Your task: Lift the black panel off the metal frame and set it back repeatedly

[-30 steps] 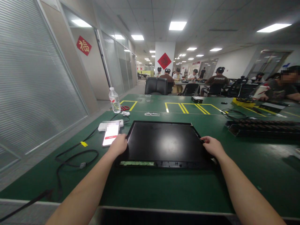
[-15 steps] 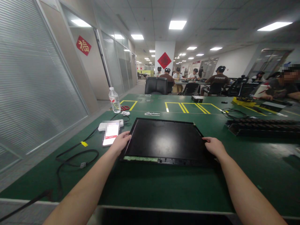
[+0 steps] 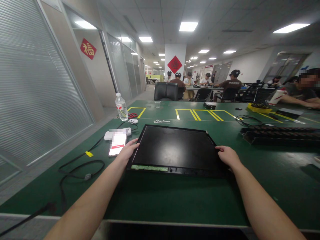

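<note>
A flat black display panel (image 3: 172, 146) lies face up over the green table (image 3: 175, 200), a green strip showing along its near edge at the left. My left hand (image 3: 130, 150) grips its left side, the thumb on the rim and the other fingers partly hidden. On the opposite side my right hand (image 3: 228, 156) is closed on the right edge, its fingertips at the rim and the rest tucked out of sight. Whether the panel rests fully on the table or is slightly raised, I cannot tell.
Left of the panel lie a lit phone (image 3: 118, 143), a white power strip (image 3: 110, 134) and a black cable (image 3: 82, 163). A water bottle (image 3: 121, 107) and red-handled scissors (image 3: 132, 115) stand farther back. Long black parts (image 3: 280, 135) lie right. Other people sit beyond.
The panel and both hands stay almost in place. The whole view has shifted very slightly, with the panel's edges a few pixels higher.
</note>
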Action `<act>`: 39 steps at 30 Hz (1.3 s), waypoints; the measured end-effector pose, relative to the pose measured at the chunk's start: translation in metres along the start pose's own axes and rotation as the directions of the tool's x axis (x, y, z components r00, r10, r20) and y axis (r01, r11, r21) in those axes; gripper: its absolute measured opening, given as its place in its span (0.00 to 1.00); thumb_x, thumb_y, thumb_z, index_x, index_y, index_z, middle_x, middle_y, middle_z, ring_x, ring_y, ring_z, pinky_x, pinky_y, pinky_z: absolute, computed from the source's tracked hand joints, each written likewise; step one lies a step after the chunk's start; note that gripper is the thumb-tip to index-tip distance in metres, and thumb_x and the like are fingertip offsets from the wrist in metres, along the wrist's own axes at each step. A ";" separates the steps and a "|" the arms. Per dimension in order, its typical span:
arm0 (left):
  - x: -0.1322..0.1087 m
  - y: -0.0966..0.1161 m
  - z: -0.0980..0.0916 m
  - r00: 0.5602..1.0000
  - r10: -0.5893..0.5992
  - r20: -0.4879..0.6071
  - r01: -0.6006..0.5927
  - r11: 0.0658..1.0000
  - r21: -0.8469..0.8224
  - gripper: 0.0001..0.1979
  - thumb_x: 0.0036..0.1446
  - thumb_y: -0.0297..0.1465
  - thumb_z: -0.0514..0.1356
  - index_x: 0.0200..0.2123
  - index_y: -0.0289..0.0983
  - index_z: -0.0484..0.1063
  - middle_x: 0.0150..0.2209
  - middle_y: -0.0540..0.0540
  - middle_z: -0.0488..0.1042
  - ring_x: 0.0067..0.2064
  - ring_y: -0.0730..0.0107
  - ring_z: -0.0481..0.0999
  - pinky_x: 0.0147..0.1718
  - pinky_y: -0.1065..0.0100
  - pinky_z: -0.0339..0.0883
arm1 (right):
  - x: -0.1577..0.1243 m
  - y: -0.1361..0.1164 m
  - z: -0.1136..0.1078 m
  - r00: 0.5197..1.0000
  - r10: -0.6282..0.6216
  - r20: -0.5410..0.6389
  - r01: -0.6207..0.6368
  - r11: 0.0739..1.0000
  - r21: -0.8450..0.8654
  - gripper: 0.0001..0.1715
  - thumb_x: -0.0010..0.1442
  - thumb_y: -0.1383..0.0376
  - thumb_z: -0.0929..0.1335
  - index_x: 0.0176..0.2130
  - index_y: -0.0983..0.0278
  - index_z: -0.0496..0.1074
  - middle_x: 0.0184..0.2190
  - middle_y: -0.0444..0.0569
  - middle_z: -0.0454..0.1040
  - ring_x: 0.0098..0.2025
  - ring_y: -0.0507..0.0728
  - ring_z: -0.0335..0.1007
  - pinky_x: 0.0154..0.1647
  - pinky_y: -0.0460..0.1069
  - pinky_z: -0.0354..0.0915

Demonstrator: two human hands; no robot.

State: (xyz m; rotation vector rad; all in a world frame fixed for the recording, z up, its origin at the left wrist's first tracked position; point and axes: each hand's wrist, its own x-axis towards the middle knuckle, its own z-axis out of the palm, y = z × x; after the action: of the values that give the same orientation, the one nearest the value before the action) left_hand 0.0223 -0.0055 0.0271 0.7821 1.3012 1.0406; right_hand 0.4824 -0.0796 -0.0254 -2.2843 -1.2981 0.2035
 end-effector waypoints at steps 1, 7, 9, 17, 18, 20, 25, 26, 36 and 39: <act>0.001 0.000 0.000 1.000 0.003 0.009 -0.002 1.000 -0.025 0.28 0.64 0.23 0.58 0.66 0.39 0.63 0.26 0.49 0.80 0.21 0.69 0.77 0.23 0.70 0.74 | 0.000 0.000 0.000 1.000 0.002 0.001 -0.002 1.000 -0.002 0.27 0.50 0.71 0.66 0.46 0.60 0.83 0.45 0.53 0.82 0.46 0.62 0.78 0.38 0.49 0.69; 0.000 0.000 0.002 0.999 0.010 0.035 -0.006 0.994 -0.107 0.25 0.66 0.22 0.56 0.65 0.36 0.63 0.28 0.49 0.80 0.21 0.70 0.78 0.22 0.70 0.74 | -0.001 -0.002 -0.002 1.000 0.007 0.027 -0.006 1.000 -0.025 0.29 0.51 0.71 0.65 0.49 0.62 0.82 0.47 0.54 0.81 0.48 0.63 0.78 0.40 0.50 0.69; -0.002 0.001 0.003 1.000 -0.005 0.030 0.008 0.994 -0.107 0.25 0.66 0.23 0.56 0.65 0.37 0.62 0.28 0.49 0.80 0.22 0.69 0.79 0.23 0.69 0.75 | -0.002 -0.002 -0.003 0.999 0.011 0.039 -0.010 0.999 -0.038 0.29 0.51 0.71 0.65 0.50 0.62 0.82 0.47 0.55 0.81 0.49 0.63 0.77 0.40 0.50 0.69; 0.006 -0.006 -0.003 0.999 0.012 0.042 -0.011 1.000 -0.029 0.43 0.53 0.23 0.70 0.69 0.39 0.56 0.28 0.47 0.81 0.19 0.64 0.78 0.20 0.67 0.74 | -0.003 -0.007 -0.005 0.999 0.025 0.041 -0.023 0.997 -0.070 0.29 0.52 0.72 0.65 0.51 0.61 0.82 0.49 0.54 0.81 0.50 0.62 0.77 0.42 0.49 0.69; 0.006 -0.007 -0.004 0.999 0.024 0.034 -0.023 0.999 -0.024 0.46 0.52 0.23 0.71 0.70 0.40 0.55 0.27 0.48 0.80 0.19 0.63 0.78 0.19 0.67 0.73 | -0.002 -0.007 -0.005 0.999 0.027 0.039 -0.025 0.997 -0.073 0.29 0.52 0.72 0.65 0.51 0.61 0.82 0.49 0.54 0.81 0.49 0.62 0.77 0.42 0.49 0.69; 0.005 -0.006 -0.003 0.999 0.044 0.032 -0.043 0.999 -0.031 0.46 0.51 0.23 0.71 0.70 0.39 0.55 0.26 0.48 0.80 0.19 0.63 0.78 0.18 0.67 0.73 | -0.002 -0.006 -0.004 0.999 0.021 0.032 -0.019 0.997 -0.074 0.29 0.52 0.72 0.65 0.51 0.61 0.82 0.48 0.54 0.81 0.48 0.62 0.77 0.41 0.49 0.69; -0.009 0.001 0.002 0.999 0.042 0.022 -0.042 0.999 -0.012 0.41 0.53 0.23 0.70 0.68 0.37 0.58 0.26 0.46 0.80 0.20 0.62 0.78 0.19 0.67 0.72 | -0.001 -0.004 -0.004 0.999 0.006 0.034 -0.004 0.997 -0.072 0.28 0.52 0.71 0.65 0.50 0.62 0.82 0.48 0.55 0.81 0.48 0.63 0.78 0.41 0.51 0.70; -0.011 0.002 0.003 0.999 0.045 0.022 -0.045 0.999 -0.002 0.40 0.54 0.24 0.70 0.68 0.37 0.59 0.26 0.46 0.80 0.21 0.63 0.79 0.19 0.68 0.72 | -0.002 -0.004 -0.004 0.999 0.008 0.036 -0.005 0.997 -0.072 0.28 0.52 0.71 0.65 0.50 0.62 0.82 0.48 0.55 0.81 0.48 0.63 0.77 0.42 0.51 0.70; -0.014 -0.001 0.003 0.995 0.089 0.052 -0.091 0.995 0.043 0.23 0.58 0.31 0.68 0.56 0.36 0.72 0.32 0.42 0.83 0.29 0.62 0.82 0.25 0.69 0.72 | 0.001 -0.001 -0.001 1.000 0.005 0.020 -0.004 0.998 -0.063 0.28 0.51 0.72 0.65 0.49 0.60 0.82 0.48 0.53 0.81 0.48 0.62 0.77 0.42 0.49 0.69; -0.014 -0.001 0.003 0.992 0.115 0.057 -0.117 0.992 0.049 0.21 0.56 0.33 0.70 0.53 0.36 0.75 0.33 0.43 0.83 0.31 0.62 0.83 0.26 0.69 0.72 | 0.002 -0.001 0.000 1.000 -0.003 0.027 0.005 0.998 -0.063 0.29 0.50 0.72 0.65 0.49 0.61 0.83 0.48 0.54 0.81 0.48 0.63 0.77 0.43 0.50 0.70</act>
State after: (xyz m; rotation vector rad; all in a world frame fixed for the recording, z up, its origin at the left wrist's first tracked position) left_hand 0.0256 -0.0188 0.0324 0.9286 1.2528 1.0739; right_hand 0.4831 -0.0780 -0.0246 -2.3396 -1.3401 0.1948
